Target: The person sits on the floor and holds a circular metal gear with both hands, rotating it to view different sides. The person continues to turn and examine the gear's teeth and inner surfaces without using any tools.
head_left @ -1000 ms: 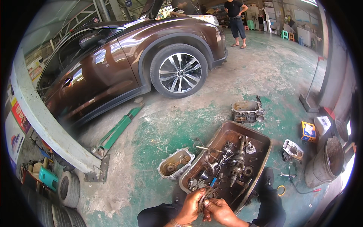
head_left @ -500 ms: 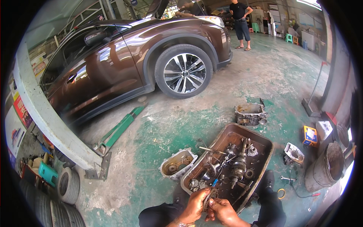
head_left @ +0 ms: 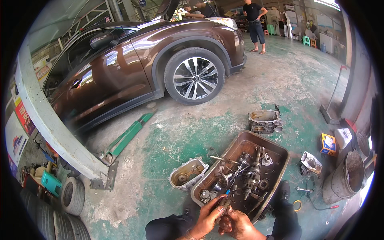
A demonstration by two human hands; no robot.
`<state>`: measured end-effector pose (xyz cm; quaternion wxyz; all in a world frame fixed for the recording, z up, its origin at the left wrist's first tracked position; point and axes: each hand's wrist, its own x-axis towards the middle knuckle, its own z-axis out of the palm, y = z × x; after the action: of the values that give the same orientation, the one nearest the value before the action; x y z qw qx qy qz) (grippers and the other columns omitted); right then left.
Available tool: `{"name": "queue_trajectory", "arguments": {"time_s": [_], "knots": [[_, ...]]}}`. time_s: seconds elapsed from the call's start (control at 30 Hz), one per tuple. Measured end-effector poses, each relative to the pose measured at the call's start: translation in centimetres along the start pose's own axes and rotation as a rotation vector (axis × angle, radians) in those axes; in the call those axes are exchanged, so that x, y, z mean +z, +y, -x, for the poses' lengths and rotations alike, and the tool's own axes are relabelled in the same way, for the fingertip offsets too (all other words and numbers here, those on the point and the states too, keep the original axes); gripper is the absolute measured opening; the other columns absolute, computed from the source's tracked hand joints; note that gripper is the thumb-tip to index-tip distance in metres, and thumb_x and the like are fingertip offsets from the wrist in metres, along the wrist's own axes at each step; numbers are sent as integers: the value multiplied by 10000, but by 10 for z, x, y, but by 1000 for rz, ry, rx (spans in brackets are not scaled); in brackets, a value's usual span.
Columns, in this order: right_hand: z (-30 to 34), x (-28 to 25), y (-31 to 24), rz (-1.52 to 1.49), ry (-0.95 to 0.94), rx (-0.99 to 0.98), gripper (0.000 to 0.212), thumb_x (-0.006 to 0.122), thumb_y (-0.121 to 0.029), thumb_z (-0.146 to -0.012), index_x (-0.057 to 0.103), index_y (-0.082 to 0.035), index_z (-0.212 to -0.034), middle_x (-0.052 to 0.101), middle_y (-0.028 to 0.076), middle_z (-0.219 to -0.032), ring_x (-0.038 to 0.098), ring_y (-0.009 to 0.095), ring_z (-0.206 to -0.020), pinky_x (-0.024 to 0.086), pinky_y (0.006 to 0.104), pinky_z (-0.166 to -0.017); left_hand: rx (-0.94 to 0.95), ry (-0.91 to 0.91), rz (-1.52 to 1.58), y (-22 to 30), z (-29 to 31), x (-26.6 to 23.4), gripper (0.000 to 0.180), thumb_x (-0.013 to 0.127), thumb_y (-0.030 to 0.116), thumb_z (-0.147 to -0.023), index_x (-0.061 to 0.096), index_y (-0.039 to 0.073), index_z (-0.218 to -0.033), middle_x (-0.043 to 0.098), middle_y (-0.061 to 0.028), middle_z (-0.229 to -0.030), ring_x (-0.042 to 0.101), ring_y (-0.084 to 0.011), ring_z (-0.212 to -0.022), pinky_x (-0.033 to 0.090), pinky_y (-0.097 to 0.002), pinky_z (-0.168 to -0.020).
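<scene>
Both hands are together over the near end of a brown tray. My left hand is closed on a dark metal gear ring, seen nearly edge-on. From the other side my right hand grips the same ring, its fingers curled and dirty with grease. The fingers hide much of the ring. Inside the tray, just beyond my hands, lie a gear shaft, a smaller gear, a round flanged metal part and several other greasy parts. A small blue piece shows beside my left fingertips.
An open metal housing lies left of the tray, another housing beyond it. To the right are a metal casting, a wrench and a bucket. A brown car stands ahead, by a lift post and green lift arm.
The gear ring has been tilted from showing its toothed face to nearly edge-on. My right hand has turned, its fingers curling more underneath. Another person by the car's front has come more into sight.
</scene>
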<state>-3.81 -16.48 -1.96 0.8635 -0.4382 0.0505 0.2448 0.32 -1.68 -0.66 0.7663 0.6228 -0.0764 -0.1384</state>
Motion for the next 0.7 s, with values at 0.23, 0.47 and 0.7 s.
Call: {"name": "queue_trajectory", "arguments": {"time_s": [0.23,0.47,0.7], "knots": [[-3,-18,24,-334,-78,33,378,407,-276,-1037,493,-38,-1318,556,65,-1264,508,168,-1188,417,319,-1022,57,-31,-2,-2,-2,2,472,470,207,-938,473,-67,-1322,573,-151,-1278,525,-207,-1182,383,-324,-1021],[-15,-31,40,-608,-390,-41,348,431,-283,-1031,530,-55,-1275,595,30,-1190,557,136,-1100,468,286,-940,-24,35,-29,3,-2,6,458,465,218,-932,510,-67,-1288,601,-146,-1236,550,-209,-1150,391,-318,-1013],[-20,-33,46,-630,-387,-55,345,421,-273,-1035,532,-53,-1276,600,29,-1149,578,144,-1021,489,277,-871,-35,-15,72,2,-4,5,504,483,248,-929,463,-53,-1333,568,-149,-1283,520,-219,-1198,384,-330,-1028]]}}
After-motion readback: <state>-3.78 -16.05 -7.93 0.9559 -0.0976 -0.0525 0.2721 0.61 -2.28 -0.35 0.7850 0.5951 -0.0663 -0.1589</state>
